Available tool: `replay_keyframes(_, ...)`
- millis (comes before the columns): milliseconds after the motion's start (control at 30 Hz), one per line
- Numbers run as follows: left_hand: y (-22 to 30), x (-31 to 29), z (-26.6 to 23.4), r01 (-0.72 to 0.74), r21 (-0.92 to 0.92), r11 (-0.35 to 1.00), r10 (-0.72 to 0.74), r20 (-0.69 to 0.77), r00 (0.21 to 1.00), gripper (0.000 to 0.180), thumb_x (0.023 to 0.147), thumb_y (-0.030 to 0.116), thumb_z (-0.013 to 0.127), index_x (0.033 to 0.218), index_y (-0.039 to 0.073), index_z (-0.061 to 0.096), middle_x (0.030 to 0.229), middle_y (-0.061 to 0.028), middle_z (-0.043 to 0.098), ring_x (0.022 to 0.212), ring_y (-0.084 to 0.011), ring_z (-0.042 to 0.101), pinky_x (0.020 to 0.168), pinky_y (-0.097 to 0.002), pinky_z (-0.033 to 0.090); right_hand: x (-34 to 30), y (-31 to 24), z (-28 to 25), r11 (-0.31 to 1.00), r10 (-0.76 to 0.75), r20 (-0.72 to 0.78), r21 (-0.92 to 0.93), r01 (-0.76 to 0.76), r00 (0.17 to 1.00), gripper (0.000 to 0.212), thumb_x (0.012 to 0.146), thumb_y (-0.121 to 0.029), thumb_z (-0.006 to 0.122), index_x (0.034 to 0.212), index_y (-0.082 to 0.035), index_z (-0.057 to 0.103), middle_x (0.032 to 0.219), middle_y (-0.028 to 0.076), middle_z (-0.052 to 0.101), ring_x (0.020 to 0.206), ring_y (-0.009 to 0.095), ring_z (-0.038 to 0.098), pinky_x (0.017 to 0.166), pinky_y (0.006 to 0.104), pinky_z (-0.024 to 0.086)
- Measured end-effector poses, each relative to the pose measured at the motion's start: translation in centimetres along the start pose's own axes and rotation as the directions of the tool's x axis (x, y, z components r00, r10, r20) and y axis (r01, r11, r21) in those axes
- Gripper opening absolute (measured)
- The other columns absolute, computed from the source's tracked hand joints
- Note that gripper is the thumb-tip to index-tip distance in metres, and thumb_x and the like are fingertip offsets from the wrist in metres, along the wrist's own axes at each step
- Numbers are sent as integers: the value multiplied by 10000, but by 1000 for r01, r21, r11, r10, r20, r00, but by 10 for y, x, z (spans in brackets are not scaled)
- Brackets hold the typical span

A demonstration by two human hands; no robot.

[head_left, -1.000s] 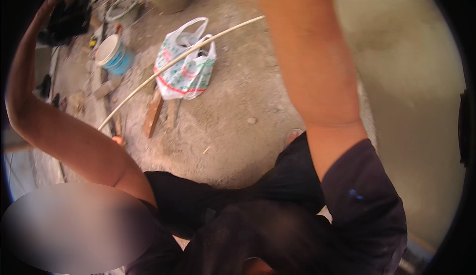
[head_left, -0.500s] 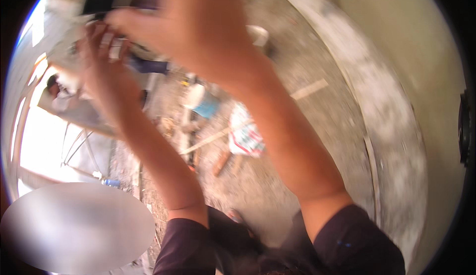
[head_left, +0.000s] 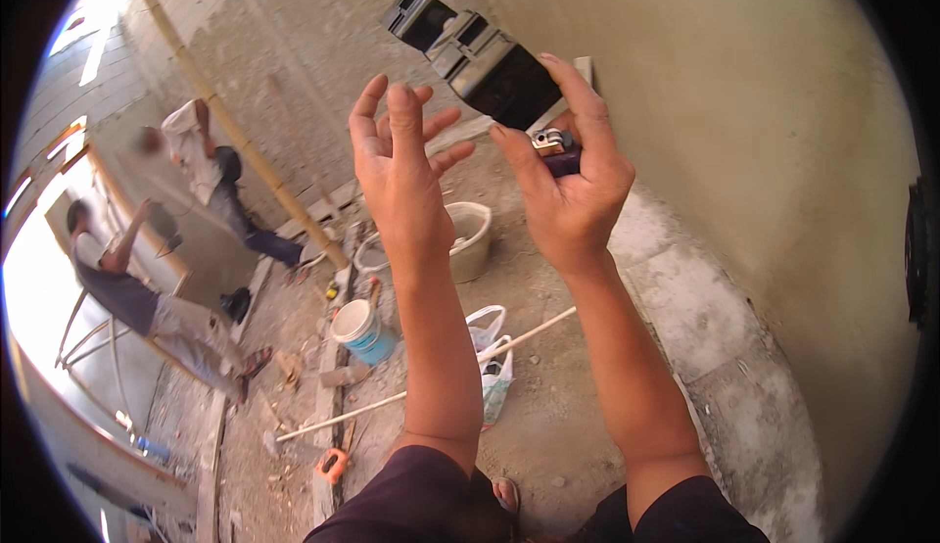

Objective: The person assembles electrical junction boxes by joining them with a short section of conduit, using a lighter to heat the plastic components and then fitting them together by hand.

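In my right hand (head_left: 583,181) are a black flip-top box (head_left: 504,78), which looks like a cigarette pack, and a small dark purple lighter (head_left: 556,156) with a metal top. The box tilts up to the left with its lid hanging open, pinched between my thumb and forefinger. The lighter sits lower, against my palm; the other fingers are partly hidden. Just left of the box, my left hand (head_left: 406,161) is raised with its fingers apart and nothing in it.
Two people (head_left: 147,288) (head_left: 215,166) work at a wall on the left, near a slanting bamboo pole (head_left: 211,93). On the dirt floor are a blue-and-white bucket (head_left: 367,332), a pale tub (head_left: 470,244), a plastic bag (head_left: 494,377), a thin stick (head_left: 543,326) and an orange-handled tool (head_left: 331,465). A plastered wall (head_left: 744,102) stands right.
My hands were close together around the dark box at the upper left. They are now apart and further right in view, with the left hand off the box. The view has also swung.
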State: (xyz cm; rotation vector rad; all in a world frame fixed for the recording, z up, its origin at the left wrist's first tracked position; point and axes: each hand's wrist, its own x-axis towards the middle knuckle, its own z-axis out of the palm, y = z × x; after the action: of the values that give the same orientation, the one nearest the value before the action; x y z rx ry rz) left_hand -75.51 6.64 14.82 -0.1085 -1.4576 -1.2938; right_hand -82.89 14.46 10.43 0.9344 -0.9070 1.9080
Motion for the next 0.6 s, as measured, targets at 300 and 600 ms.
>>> replay_keyframes(300,-22,-6,-5,379,-543,750,-196,365,910,694,1017,634,423,1285,19,603,1154,-111,712,983,-202,698,900,-368,556,-11,-10,-8,884,-244,246,-341,319,938,670,701,-43,847,1331,-135,635,1058,121,730,681,200,697,571,302,553)
replay_keyframes(600,-18,17,-49,537,-547,642,-248,515,821,704,962,669,461,1234,42,630,1062,-142,711,848,-225,694,681,-422,578,-45,-36,-2,966,145,190,-240,-97,971,354,1000,-367,635,1072,-21,658,637,-50,449,589,38,397,527,219,319)
